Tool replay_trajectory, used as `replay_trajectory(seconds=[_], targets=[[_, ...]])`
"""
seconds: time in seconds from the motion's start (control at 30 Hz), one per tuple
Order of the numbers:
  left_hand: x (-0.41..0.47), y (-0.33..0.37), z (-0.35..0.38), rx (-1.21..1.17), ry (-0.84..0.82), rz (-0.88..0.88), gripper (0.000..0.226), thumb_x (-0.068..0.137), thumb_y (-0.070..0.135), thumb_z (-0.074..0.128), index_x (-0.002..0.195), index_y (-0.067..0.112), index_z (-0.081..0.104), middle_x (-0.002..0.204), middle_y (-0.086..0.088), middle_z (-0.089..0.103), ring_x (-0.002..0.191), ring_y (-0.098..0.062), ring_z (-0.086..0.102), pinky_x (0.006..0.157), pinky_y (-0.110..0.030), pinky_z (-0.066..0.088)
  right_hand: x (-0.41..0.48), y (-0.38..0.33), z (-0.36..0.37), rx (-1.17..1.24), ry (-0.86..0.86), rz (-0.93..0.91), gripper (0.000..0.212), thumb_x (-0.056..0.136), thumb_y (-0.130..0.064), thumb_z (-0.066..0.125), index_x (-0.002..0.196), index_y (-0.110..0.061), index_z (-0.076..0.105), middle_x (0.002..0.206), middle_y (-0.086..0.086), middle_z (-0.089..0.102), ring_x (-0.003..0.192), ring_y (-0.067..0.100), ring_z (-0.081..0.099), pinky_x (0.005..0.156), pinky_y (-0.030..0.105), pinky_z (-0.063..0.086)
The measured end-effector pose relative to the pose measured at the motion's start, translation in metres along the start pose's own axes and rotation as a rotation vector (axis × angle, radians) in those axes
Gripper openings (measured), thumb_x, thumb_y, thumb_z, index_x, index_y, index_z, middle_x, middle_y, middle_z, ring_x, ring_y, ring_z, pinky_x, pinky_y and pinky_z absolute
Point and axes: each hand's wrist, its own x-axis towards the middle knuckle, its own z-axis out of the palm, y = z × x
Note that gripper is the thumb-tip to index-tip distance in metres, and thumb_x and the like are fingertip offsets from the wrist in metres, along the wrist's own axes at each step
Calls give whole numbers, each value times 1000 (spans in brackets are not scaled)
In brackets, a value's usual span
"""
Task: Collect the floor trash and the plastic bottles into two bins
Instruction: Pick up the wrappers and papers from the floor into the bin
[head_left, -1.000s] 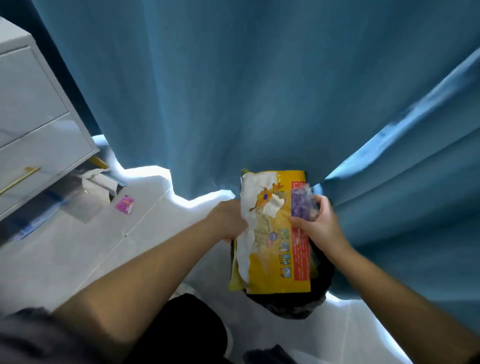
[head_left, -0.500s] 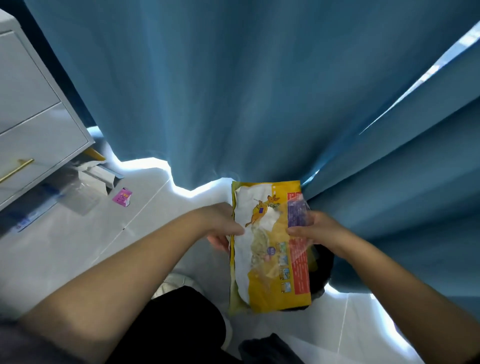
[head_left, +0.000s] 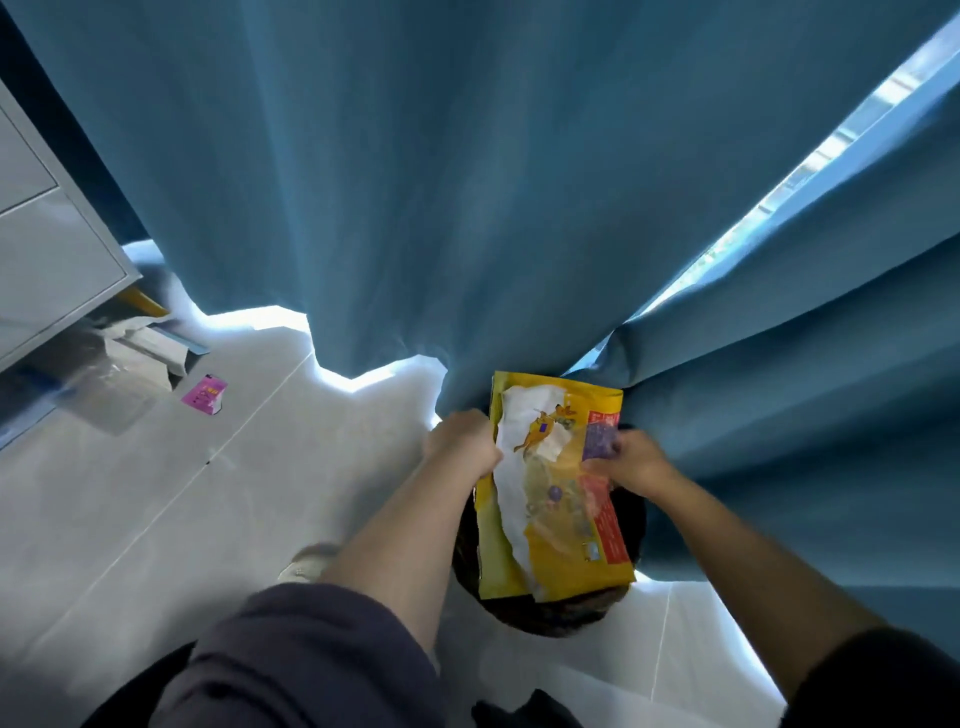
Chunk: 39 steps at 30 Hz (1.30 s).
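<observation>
Sorting floor litter beside a blue curtain (head_left: 467, 182), left to right: grey cabinet (head_left: 47, 260) at the edge, torn white carton (head_left: 150, 348) and clear film (head_left: 104, 395) at its foot, small pink packet (head_left: 205, 395) lying flat on pale glossy tile (head_left: 156, 519), well apart from the hands. Left hand (head_left: 462, 449) curled shut on the left edge of a yellow bag (head_left: 556, 488), fingers wrapped behind and hidden. Bag held upright directly over a dark round bin (head_left: 550, 616), lower corners hanging at the rim. Right hand (head_left: 631, 462) pinching the right edge, fingers together on it and on a small purple wrapper (head_left: 600, 439) pressed against the bag. Judged light, limp and slick: thin printed foil with a torn white inner layer, likely to crackle, fold and slide rather than break. Best gripped at the side seams, as now, where the film is doubled; wrapper liable to slip free if the pinch loosens. Pink packet probably flat and stiff-edged, needing a fingertip under one corner.
</observation>
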Motion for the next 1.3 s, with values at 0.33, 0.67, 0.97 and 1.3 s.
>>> replay_trajectory(seconds=[0.33, 0.67, 0.97, 1.3], targets=[[-5, -8, 19, 336, -216, 47, 26, 95, 22, 48, 103, 5, 65, 105, -9, 67, 107, -27, 62, 93, -34, 49, 15, -23, 27, -758, 100, 6, 32, 81, -39, 65, 107, -21, 61, 114, 3, 64, 107, 23, 61, 78, 30, 48], [-3, 5, 16, 750, 51, 564, 40, 90, 18, 54, 129, 20, 52, 126, -4, 53, 117, -24, 51, 87, -39, 45, -19, -18, 10, -602, 229, -120, 79, 76, -39, 75, 139, -21, 32, 135, 6, 39, 116, 30, 52, 82, 41, 50], [-4, -25, 43, 1127, -7, 569, 50, 94, 54, 39, 140, 36, 40, 160, -4, 9, 147, -28, 2, 110, -66, -7, -23, 17, 57, -605, -135, -340, 74, 82, -22, 68, 145, -30, 32, 154, 2, 25, 133, 28, 39, 103, 37, 43], [2, -22, 62, 1281, -142, 444, 68, 94, 63, 19, 150, 24, 25, 158, -1, 17, 147, -29, -4, 101, -58, -28, 1, 24, 85, -646, -84, -321, 68, 83, -23, 68, 141, -36, 35, 153, 3, 18, 132, 30, 35, 98, 40, 47]])
